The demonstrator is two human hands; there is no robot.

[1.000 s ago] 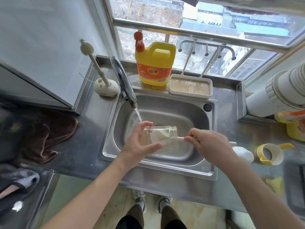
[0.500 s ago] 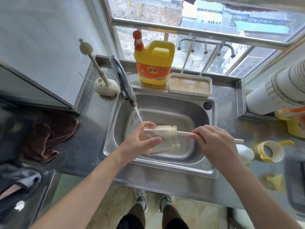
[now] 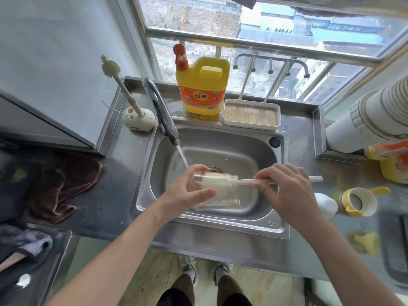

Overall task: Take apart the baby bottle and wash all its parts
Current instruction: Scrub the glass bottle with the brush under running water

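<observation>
A clear bottle (image 3: 223,200) is held on its side over the basin of a steel sink (image 3: 276,228), its threaded mouth turned towards the right hand. It is gripped at its base end by the left hand (image 3: 187,191), with the fingers curled over the top and the thumb laid across the near wall. A pale bottle brush (image 3: 220,181) is pinched by its thin handle between the thumb and curled fingers of the right hand (image 3: 287,191). The handle's end sticks out beyond that hand on its outer side. The brush head lies along the upper part of the bottle, just beside the left fingertips. Whether it is inside the bottle or against the outer wall cannot be told.

A thin stream of water (image 3: 182,156) is poured from the faucet (image 3: 161,113) and falls just beyond the left hand's fingers.

On the counter (image 3: 123,173), just outside the right hand, a white domed cap (image 3: 326,205) is seen. Next to it a yellow collar ring (image 3: 357,202) with handles is lying on its side. A small yellow piece (image 3: 365,241) nearer the person is too blurred to be identified.

Beyond the hands, behind the sink, a yellow detergent jug (image 3: 203,85) and a white tray (image 3: 251,114) with a wood-grain base are set side by side. A second brush (image 3: 111,68) is propped in a white holder (image 3: 138,120) beyond the left hand. A brown cloth (image 3: 64,188) is crumpled on the counter, well apart from that hand's outer side.
</observation>
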